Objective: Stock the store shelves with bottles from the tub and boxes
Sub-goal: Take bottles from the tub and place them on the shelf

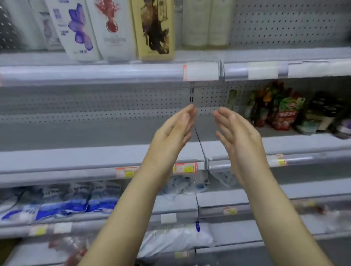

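Note:
Both my hands are raised in front of the grey middle shelf (71, 155), palms facing each other with a gap between them. My left hand (173, 131) has straight fingers and holds nothing. My right hand (237, 134) is likewise flat and holds nothing. On the top shelf stand several bottles: a white one with a purple flower (75, 28), a white one with a red print (111, 27) and a yellow one with a dark figure (154, 25). No tub or box is in view.
Colourful pouches and dark bottles (286, 112) crowd the middle shelf's right part. Blue and white bags (59, 202) lie on the shelf below. A white bag (175, 239) sits on the lowest shelf. Price tags line the shelf edges.

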A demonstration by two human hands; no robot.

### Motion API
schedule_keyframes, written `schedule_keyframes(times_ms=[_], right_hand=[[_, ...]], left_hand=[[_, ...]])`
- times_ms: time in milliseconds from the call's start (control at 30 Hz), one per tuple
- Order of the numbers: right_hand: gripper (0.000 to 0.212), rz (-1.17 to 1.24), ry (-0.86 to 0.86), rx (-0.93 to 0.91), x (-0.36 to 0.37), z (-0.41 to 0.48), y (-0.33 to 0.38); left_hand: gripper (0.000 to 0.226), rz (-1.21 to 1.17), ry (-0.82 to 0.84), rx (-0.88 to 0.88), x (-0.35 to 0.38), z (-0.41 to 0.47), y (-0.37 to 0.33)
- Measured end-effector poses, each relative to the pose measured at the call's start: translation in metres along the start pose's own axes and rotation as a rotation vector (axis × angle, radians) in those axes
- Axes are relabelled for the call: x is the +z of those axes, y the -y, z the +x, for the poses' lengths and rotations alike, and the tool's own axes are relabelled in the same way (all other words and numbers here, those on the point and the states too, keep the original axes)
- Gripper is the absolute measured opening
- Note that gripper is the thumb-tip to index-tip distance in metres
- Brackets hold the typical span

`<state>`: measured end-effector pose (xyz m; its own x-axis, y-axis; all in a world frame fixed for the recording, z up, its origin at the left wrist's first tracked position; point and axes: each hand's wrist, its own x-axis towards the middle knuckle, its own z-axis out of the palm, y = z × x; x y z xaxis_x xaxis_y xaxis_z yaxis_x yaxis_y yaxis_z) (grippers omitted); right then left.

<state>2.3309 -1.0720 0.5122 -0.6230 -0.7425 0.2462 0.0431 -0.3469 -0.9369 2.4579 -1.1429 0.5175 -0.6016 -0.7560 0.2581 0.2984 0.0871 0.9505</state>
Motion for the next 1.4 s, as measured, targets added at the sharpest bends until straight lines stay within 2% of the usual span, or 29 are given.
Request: schedule_keyframes(times_ms=[100, 267, 433, 600, 700, 833, 967, 1033, 1133, 1400], right_hand=[[0.025, -0.002, -0.017, 0.114, -0.011, -0.019, -0.027], [0.027, 0.000, -0.042, 0.274, -0.029, -0.035, -0.068], [0.026, -0.050, -0.045, 0.426, -0.055, -0.047, -0.111], [0.025, -0.116, -0.064, 0.561, -0.081, -0.066, -0.153], [0.025, -0.160, -0.082, 0.625, -0.096, -0.078, -0.181], [0.025, -0.260, -0.092, 0.763, -0.122, -0.099, -0.224], [0.023, -0.348, -0.098, 0.878, -0.146, -0.126, -0.268], [0.025, -0.399, -0.101, 0.920, -0.155, -0.139, -0.291], [0.027, -0.447, -0.094, 0.967, -0.167, -0.155, -0.324], [0.023, -0.522, -0.098, 1.035, -0.197, -0.181, -0.403]], left_hand=[[0.037, 0.008, -0.040, -0.078, -0.006, -0.021, 0.029], [0.060, 0.039, -0.090, -0.212, -0.011, -0.049, 0.074], [0.043, 0.076, -0.150, -0.360, -0.013, -0.068, 0.120], [0.044, 0.100, -0.170, -0.516, -0.012, -0.092, 0.164], [0.051, 0.110, -0.185, -0.606, -0.014, -0.107, 0.191], [0.036, 0.127, -0.228, -0.755, -0.020, -0.130, 0.232], [0.032, 0.152, -0.278, -0.908, -0.024, -0.157, 0.277], [0.029, 0.163, -0.274, -0.955, -0.024, -0.171, 0.297], [0.040, 0.196, -0.247, -1.018, -0.020, -0.187, 0.325], [0.035, 0.212, -0.240, -1.111, -0.015, -0.210, 0.408]])
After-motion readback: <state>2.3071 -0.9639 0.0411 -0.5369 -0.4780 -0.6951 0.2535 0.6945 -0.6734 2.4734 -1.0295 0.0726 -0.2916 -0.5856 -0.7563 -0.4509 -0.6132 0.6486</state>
